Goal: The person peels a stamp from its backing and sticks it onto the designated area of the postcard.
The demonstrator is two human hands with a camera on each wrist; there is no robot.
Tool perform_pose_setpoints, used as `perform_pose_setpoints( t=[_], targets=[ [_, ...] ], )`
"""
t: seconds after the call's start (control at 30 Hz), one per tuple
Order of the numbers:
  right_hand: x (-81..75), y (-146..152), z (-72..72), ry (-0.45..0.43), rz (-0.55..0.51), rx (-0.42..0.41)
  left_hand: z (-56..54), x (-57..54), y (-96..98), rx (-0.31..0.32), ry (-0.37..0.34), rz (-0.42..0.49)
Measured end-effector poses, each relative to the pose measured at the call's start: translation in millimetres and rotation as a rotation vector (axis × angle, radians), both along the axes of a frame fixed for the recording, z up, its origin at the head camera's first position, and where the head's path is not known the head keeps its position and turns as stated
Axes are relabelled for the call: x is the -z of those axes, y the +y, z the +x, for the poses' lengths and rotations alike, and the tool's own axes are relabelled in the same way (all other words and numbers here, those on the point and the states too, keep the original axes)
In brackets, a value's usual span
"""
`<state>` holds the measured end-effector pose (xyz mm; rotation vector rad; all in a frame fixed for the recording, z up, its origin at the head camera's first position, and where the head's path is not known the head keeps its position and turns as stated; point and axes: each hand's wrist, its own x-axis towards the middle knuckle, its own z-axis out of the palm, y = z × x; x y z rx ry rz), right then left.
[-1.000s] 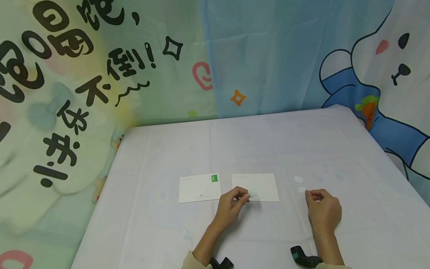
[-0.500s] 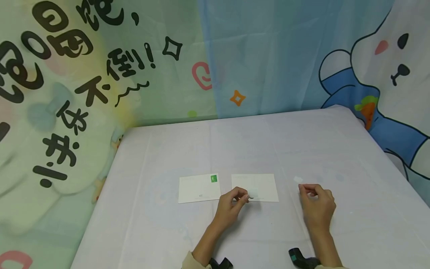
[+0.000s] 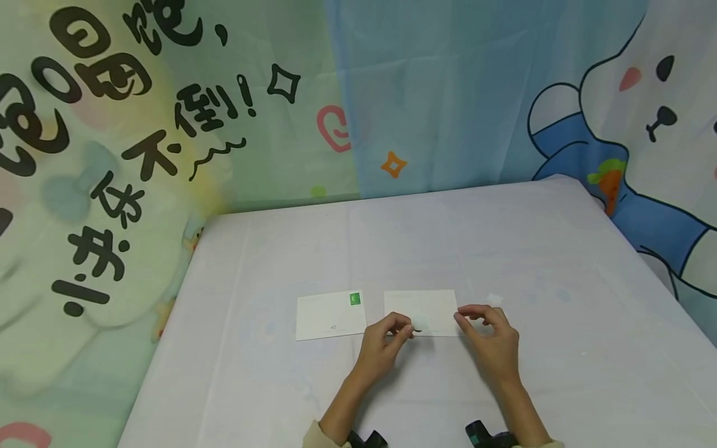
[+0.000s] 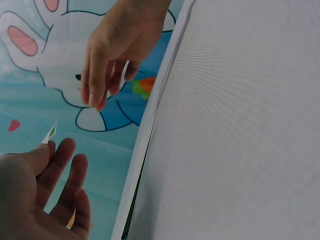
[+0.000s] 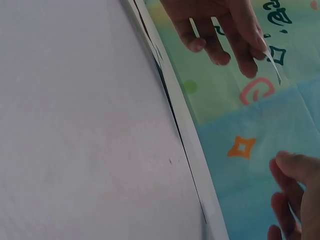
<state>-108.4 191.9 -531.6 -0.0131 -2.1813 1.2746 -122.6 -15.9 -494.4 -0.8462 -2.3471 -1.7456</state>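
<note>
My left hand (image 3: 382, 348) is over the lower left part of a plain white card (image 3: 428, 305). Between its thumb and forefinger it pinches a small stamp (image 4: 52, 132), green with a white border, seen nearly edge-on in both wrist views. At the card's right edge in the head view is my right hand (image 3: 495, 348). Its fingers are loosely bent, thumb tip close to forefinger tip, and nothing shows between them in the right wrist view (image 5: 295, 190). Left of this card lies another white card (image 3: 322, 320) with a green stamp (image 3: 355, 299) in its upper right corner.
A small whitish scrap (image 3: 495, 299) lies on the white-covered table (image 3: 269, 386), just past the right hand. Behind the table hangs a printed cloth (image 3: 437, 93) with large lettering and a cartoon animal.
My right hand has moved left, from the whitish scraps to the card's right edge. One of the two scraps seen earlier no longer shows. The left hand stays in place, pinching the stamp.
</note>
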Motion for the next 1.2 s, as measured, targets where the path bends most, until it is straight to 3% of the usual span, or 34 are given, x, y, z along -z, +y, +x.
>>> perform_pose_setpoints(
  t=[0.2, 0.37, 0.53, 0.7, 0.97, 1.07, 1.2],
  targets=[
    [-1.5, -12, -0.5, -0.005, -0.018, -0.184, -0.6, 2.2, -0.4, 0.011, 0.027, 0.012],
    [-2.8, -19, -0.5, 0.023, -0.049, -0.273, -0.2, 2.1, -0.9, 0.036, 0.010, 0.012],
    [2.4, -21, -2.9, 0.108, -0.045, -0.289, 0.6, 0.5, -0.8, 0.052, -0.007, 0.002],
    [1.8, -22, -3.7, 0.138, -0.027, -0.291, 0.3, 0.4, -0.5, 0.060, -0.018, -0.003],
    [-20.8, -27, 2.4, 0.138, -0.006, -0.306, -1.6, 1.9, 0.2, 0.076, 0.019, 0.018],
    [-31.8, -30, 6.1, 0.130, -0.005, -0.304, -2.5, 5.5, 0.6, 0.073, 0.041, 0.019],
    [-38.0, -31, 8.4, 0.111, 0.000, -0.298, -6.9, 22.0, 1.8, 0.063, 0.023, 0.027]
  ],
)
